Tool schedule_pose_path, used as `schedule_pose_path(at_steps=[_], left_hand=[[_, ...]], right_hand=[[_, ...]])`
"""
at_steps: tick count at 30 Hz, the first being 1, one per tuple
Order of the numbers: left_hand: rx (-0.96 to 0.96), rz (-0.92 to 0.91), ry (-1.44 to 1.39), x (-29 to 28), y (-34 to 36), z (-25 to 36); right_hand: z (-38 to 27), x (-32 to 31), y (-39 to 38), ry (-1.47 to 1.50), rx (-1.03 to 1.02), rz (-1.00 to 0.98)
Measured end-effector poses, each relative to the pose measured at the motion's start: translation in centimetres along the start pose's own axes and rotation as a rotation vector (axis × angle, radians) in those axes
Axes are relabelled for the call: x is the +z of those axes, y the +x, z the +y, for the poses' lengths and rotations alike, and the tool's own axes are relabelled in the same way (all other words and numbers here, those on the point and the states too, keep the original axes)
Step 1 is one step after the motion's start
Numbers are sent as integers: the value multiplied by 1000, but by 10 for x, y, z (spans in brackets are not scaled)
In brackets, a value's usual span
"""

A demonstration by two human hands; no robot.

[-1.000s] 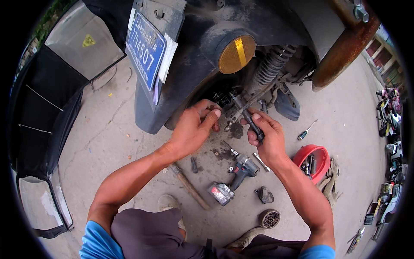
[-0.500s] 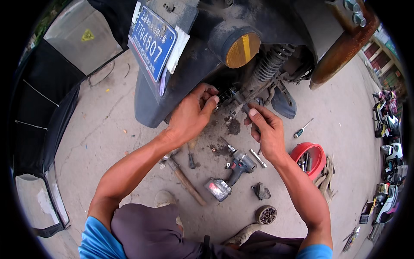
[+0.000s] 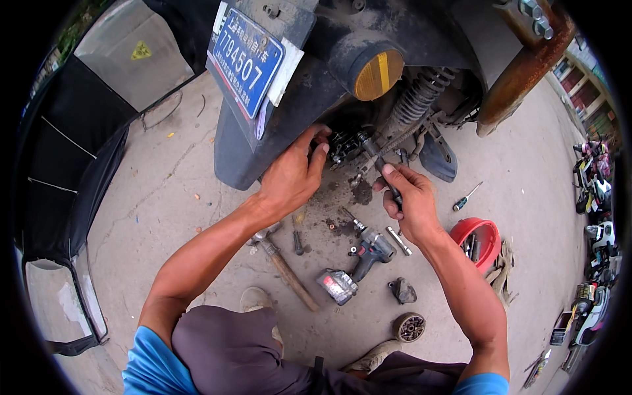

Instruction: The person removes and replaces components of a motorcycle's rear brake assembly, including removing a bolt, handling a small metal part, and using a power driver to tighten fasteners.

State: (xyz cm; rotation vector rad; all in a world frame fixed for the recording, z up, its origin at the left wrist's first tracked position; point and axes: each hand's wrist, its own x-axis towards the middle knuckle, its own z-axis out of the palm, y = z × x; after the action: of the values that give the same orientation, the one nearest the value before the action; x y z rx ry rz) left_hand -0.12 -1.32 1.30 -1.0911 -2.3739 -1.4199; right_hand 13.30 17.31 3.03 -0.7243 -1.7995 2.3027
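My right hand (image 3: 415, 197) is wrapped round the handle of a dark ratchet wrench (image 3: 376, 157). The wrench's round head rests at the dirty hub mechanism (image 3: 339, 146) of a scooter's rear wheel, under the black rear fender (image 3: 289, 122). My left hand (image 3: 294, 174) is at the left side of that mechanism, fingers curled and thumb raised. What its fingertips grip, if anything, is hidden in the shadow. A coil-spring shock absorber (image 3: 421, 99) slants just above the wrench, and an amber round reflector (image 3: 378, 74) sits above my hands.
Below my hands lie a cordless impact driver (image 3: 372, 253), a wooden-handled hammer (image 3: 289, 273), a socket wrench bar (image 3: 399, 241) and a screwdriver (image 3: 467, 196). A red bowl of tools (image 3: 490, 230) and a tin of small parts (image 3: 409, 327) stand to the right. Scooters (image 3: 596, 237) line the far right.
The view has shifted slightly, so the scene sits a little to the right. My right hand has swung the wrench handle a bit lower; my left hand stays at the hub.
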Motion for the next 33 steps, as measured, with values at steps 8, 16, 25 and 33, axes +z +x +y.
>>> schedule_pose_path(at_steps=[8,16,25,33], left_hand=[[-13,-22,-64,2,4,9],[-6,-91,-41,3,13,16],[302,-176,248,10,30,18],[344,-220,217,25,44,9]], right_hand=[[11,-5,7,-258,-173,41],[-1,-14,9,217,96,-87],[17,-5,14,-771,-655,237],[-5,-17,19,-103,111,-123]])
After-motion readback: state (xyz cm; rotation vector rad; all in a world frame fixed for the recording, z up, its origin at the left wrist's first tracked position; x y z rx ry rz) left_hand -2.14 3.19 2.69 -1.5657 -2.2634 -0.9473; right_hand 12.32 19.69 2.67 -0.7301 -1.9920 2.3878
